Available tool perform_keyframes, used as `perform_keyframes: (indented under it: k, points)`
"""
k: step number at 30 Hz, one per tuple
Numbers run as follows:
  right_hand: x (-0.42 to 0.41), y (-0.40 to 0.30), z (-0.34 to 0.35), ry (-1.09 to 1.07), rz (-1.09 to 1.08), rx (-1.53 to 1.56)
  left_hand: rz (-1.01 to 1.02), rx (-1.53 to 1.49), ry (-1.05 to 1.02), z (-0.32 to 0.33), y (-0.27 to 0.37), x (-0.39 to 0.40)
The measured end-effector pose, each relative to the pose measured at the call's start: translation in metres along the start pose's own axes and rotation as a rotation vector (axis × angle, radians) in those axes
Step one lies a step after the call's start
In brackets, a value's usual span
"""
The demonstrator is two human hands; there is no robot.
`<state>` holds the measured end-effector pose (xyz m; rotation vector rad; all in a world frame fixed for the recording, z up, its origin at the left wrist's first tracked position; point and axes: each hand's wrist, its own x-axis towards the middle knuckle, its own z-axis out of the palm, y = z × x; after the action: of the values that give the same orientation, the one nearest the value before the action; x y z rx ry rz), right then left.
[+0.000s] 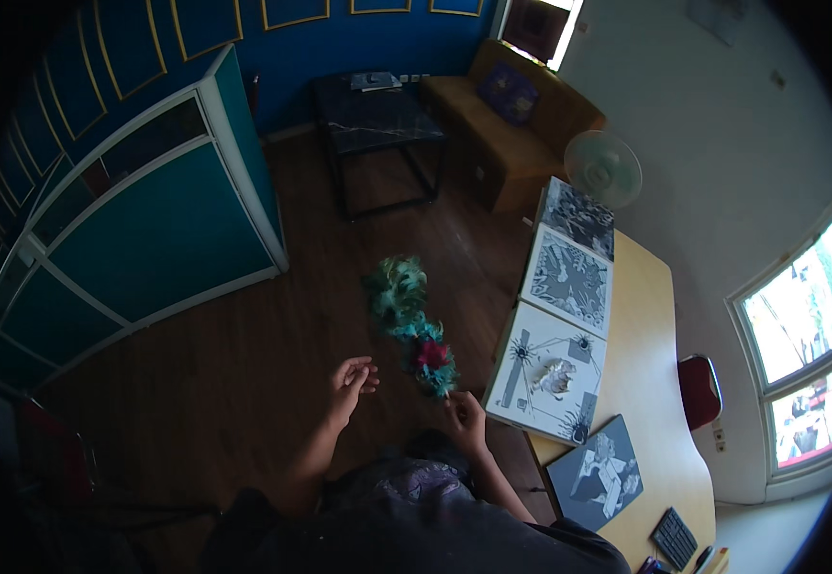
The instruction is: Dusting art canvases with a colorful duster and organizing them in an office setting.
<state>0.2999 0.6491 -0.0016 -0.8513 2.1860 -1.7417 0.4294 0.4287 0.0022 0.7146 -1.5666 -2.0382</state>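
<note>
My right hand [467, 418] grips the near end of a feather duster [401, 295], which extends away from me above the wooden floor. Its feathers are green and teal, with a magenta tuft [432, 354] near the grip. To the left, my left hand [353, 383] is raised with loosely curled fingers and nothing visible in it. Beside my right hand, a canvas with spider drawings and a crumpled pale shape [507, 387] lies on a light wood desk [649, 316].
More pictures [571, 276] line the desk, with a dark canvas [597, 473] and a keyboard [674, 538] nearer me. A teal partition [164, 237] stands left. Beyond are a black table [380, 129], a brown sofa [509, 133] and a round fan [603, 169]. A red chair [699, 392] is behind the desk.
</note>
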Motion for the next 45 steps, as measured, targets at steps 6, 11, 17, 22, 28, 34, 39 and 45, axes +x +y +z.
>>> perform_keyframes:
  k: [6,11,17,22,28,34,39,45]
  points:
    - [0.069,0.007,0.057,-0.200,0.048,0.009,-0.047,-0.420,0.271,-0.052,0.028,0.073]
    - [0.140,0.009,0.106,-0.292,0.061,0.078,0.020,-0.660,0.237,-0.092,0.064,0.153]
    - [0.252,0.007,0.163,-0.484,0.039,-0.012,0.230,-0.678,0.323,-0.144,0.066,0.252]
    - [0.344,0.016,0.207,-0.529,-0.010,-0.021,0.155,-0.569,0.322,-0.167,0.085,0.322]
    - [0.429,0.020,0.264,-0.490,-0.112,-0.066,0.144,-0.630,0.502,-0.208,0.071,0.389]
    - [0.502,0.032,0.332,-0.540,-0.002,0.006,0.154,-0.864,0.449,-0.260,0.084,0.477]
    - [0.576,0.034,0.394,-0.519,0.003,-0.026,0.164,-0.903,0.421,-0.306,0.098,0.561]
    - [0.688,0.012,0.458,-0.362,-0.107,-0.007,0.245,-0.769,0.343,-0.338,0.175,0.682]
